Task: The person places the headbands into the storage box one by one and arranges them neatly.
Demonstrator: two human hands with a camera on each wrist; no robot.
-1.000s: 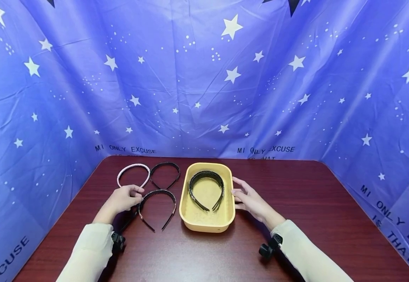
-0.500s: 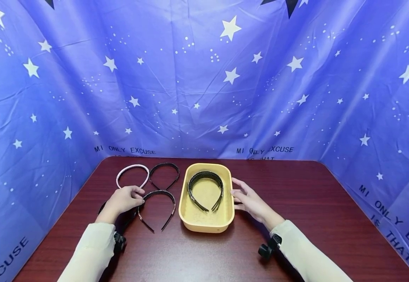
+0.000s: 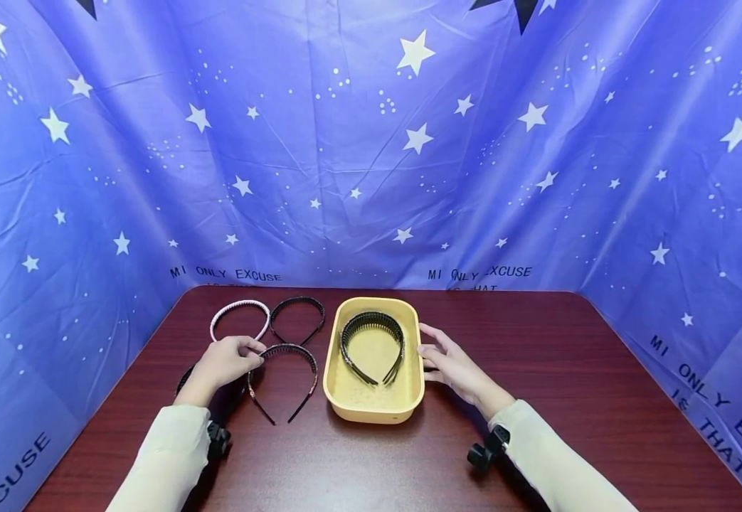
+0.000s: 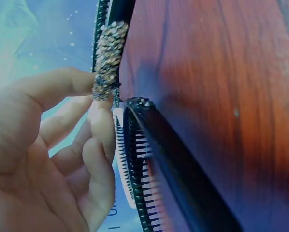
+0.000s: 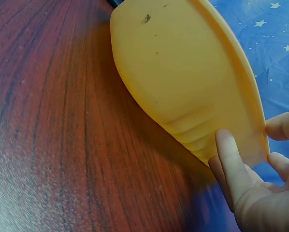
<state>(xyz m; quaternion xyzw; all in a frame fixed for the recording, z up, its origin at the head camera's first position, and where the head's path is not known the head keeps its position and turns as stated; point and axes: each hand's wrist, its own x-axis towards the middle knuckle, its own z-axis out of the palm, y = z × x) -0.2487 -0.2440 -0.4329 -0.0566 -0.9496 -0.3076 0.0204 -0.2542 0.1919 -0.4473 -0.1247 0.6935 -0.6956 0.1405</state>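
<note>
My left hand pinches a black toothed headband with glittery sections near the left of its arch. In the left wrist view, thumb and forefinger meet at the rough sequined patch. Behind it on the table lie a white headband and a thin black one. Another dark band shows partly beneath my left wrist, mostly hidden. My right hand rests extended fingers against the right side of a yellow plastic basin; in the right wrist view, fingertips touch its outer wall and rim.
Inside the basin lie several black toothed headbands, nested together. The dark red wooden table ends at a blue star-patterned curtain at the back and sides. A small black camera sits at my right wrist.
My left fingertips have shifted slightly right, onto the near headband, and its free ends have swung a little left. The right hand stays at the basin.
</note>
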